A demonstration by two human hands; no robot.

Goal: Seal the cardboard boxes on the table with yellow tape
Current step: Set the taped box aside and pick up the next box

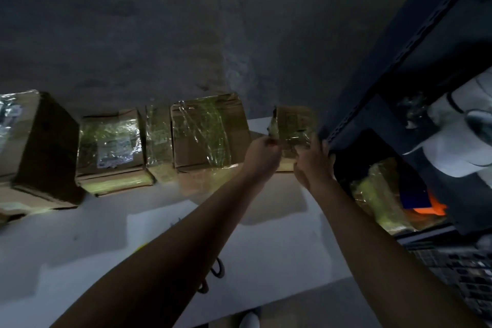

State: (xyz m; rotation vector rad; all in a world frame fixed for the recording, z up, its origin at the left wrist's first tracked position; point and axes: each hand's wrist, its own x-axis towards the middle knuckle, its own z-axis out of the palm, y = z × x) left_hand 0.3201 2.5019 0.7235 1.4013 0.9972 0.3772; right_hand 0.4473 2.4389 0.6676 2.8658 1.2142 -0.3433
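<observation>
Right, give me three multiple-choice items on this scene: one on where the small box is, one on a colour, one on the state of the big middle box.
1. Where is the small box that both hands hold?
A. at the left end of the row
B. at the right end of the row, beside the dark rack
C. on the floor

2. What colour is the bright object next to the blue item on the rack's shelf?
A. orange
B. pink
C. purple

3. How is the big middle box?
A. flaps standing open
B. crushed flat
C. closed, with glossy tape across it

Answers: 1 B, the left hand and right hand grip it right by the rack; 2 A, it shows plain orange; 3 C, tape shines over its closed top.
</observation>
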